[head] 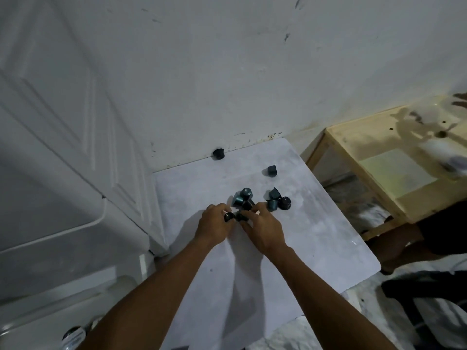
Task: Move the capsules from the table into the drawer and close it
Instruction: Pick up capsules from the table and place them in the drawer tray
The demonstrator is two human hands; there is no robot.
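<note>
Several dark capsules lie scattered on a pale marbled table. A cluster of teal capsules sits just beyond my fingers. To its right lies a small group, among them a purple capsule. One teal capsule stands alone farther back, and a dark one rests at the far edge against the wall. My left hand pinches a black capsule. My right hand has its fingers curled round another dark capsule. No drawer shows in this view.
A white panelled cabinet stands left of the table, with a white appliance top below it. A stained wooden table stands at the right, with dark items on the floor under and before it. A white wall backs the table.
</note>
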